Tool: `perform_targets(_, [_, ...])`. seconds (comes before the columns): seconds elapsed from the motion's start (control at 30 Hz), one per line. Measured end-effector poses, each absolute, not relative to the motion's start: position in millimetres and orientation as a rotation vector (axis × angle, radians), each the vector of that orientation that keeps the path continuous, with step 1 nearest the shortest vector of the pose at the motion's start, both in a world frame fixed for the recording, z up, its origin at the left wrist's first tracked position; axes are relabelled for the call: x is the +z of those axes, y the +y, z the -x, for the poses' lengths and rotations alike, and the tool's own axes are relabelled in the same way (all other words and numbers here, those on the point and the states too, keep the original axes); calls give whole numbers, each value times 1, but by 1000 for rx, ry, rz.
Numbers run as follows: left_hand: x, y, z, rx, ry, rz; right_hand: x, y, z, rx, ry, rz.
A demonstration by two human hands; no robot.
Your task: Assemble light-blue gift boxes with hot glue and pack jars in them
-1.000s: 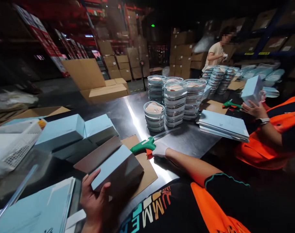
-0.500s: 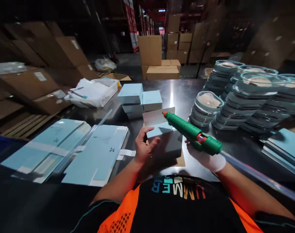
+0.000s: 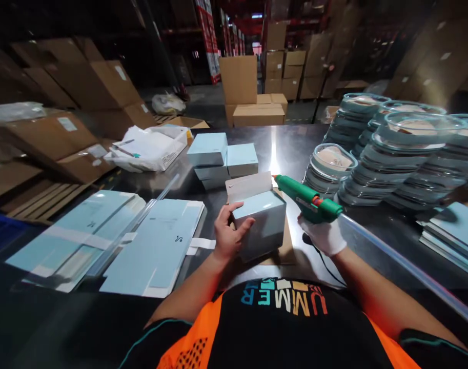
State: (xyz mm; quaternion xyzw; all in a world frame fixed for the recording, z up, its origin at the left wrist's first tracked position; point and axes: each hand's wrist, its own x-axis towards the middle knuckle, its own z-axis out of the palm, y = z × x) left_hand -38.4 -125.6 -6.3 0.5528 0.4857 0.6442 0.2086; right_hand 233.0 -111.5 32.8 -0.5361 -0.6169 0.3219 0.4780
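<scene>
My left hand (image 3: 230,230) grips the left side of a light blue box (image 3: 261,225), its thumb on the near face and its fingers at the top edge. A pale flap (image 3: 249,186) stands raised at the box's far side. In my gloved right hand (image 3: 323,234) is a green glue gun (image 3: 306,197), its orange tip pointing left near the right end of the flap. A clear glue stick (image 3: 391,256) runs out of the gun's back end. Under the box lies a piece of brown cardboard (image 3: 289,248).
Finished-looking blue boxes (image 3: 207,148) stand beyond the flap. Flat blue card stacks (image 3: 153,241) lie to the left, another stack (image 3: 454,230) at far right. Tall piles of clear oval trays (image 3: 403,148) rise at right. A white basket (image 3: 153,146) holds papers.
The glue gun has shifted right and slightly back, so its tip is now at the flap's right end. My left hand keeps its hold on the box, which has turned slightly.
</scene>
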Motion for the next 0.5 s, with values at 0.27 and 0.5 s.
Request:
perform_targets(0.27, [-5,-120,50,1762,1265,-1355,-14,-80,-248,1057,-1362,1495])
perform_targets(0.5, [-5,-118,50,1700,1177,-1351,7,-70,-247,799,-1438,1434])
